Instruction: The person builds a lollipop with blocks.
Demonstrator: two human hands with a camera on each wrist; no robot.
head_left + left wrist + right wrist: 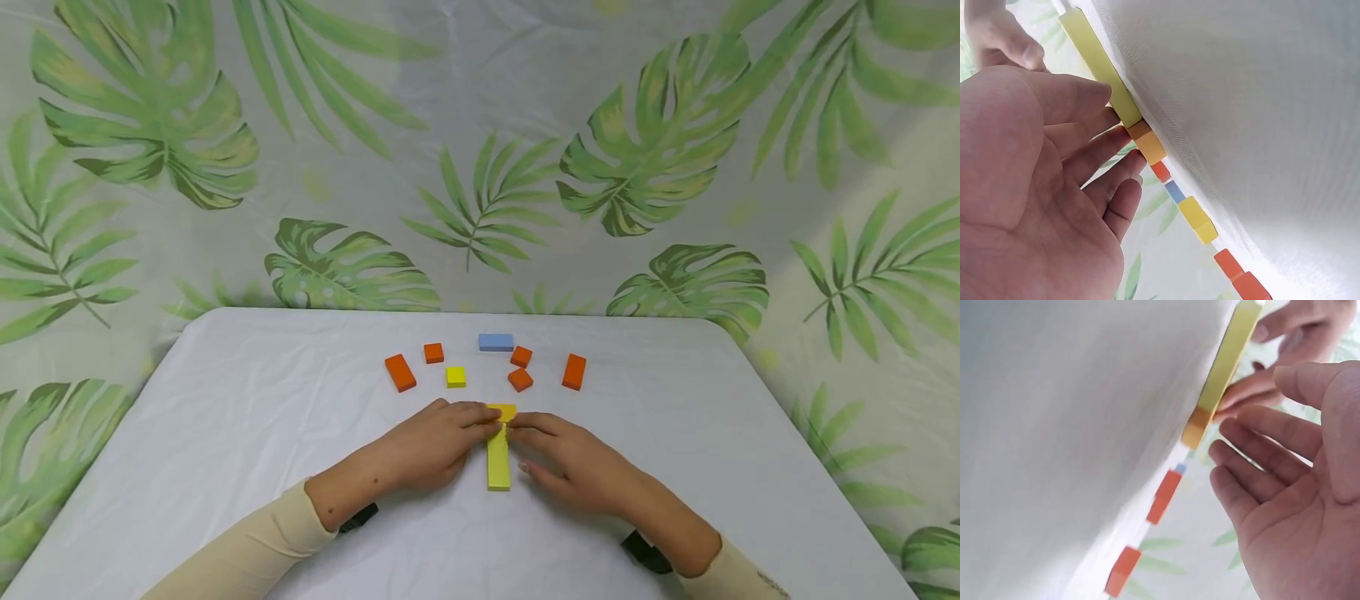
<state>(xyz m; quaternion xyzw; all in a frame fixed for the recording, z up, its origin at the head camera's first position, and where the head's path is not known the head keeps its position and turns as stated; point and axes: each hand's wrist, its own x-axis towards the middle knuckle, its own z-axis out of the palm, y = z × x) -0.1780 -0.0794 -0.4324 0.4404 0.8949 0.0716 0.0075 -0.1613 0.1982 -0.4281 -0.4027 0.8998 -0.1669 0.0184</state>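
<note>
A long yellow block (pixel 498 468) lies flat on the white table, its far end against a small orange block (pixel 504 410). From the left, my left hand (pixel 441 442) reaches in with its fingertips on the orange block and near the joint. My right hand (pixel 576 463) is on the other side, fingers extended and fingertips close to the same joint. In the right wrist view, a gap shows between the right fingers (pixel 1229 465) and the orange block (pixel 1196 428). The left wrist view has the left fingertips beside the blocks, thumb next to the yellow block (pixel 1100 62).
Beyond the hands lie a blue block (pixel 496 342), a small yellow block (pixel 455 377), and several red-orange blocks, among them one at the left (pixel 401 372) and one at the right (pixel 573 372). A leaf-patterned cloth (pixel 495 108) hangs behind the table (pixel 262 375).
</note>
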